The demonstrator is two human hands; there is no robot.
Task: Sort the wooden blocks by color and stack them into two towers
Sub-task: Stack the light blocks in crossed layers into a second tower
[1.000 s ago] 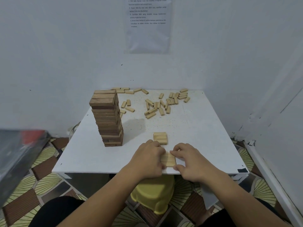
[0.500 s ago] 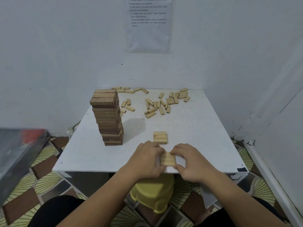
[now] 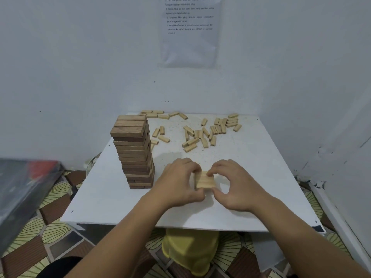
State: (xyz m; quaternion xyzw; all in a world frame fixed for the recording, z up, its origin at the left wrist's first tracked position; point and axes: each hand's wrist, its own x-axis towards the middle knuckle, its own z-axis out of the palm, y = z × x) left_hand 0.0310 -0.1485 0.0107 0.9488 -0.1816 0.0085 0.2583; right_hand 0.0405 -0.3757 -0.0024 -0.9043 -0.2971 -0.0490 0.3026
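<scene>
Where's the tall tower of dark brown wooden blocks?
The dark brown wooden tower stands on the white table's left side in the head view, left of the left hand.

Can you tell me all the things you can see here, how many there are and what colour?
dark tower: one, brown blocks, left part of the table.
loose blocks: many, pale wood, scattered at the far side.
pale stack: one, small, pale wood, between the hands.
table: one, white, in the wall corner.
paper sheet: one, printed, on the wall.
stool: one, yellow, under the table.
blurred object: one, dark and red, far left.
left hand: pinches the pale stack.
right hand: pinches the pale stack.
</scene>
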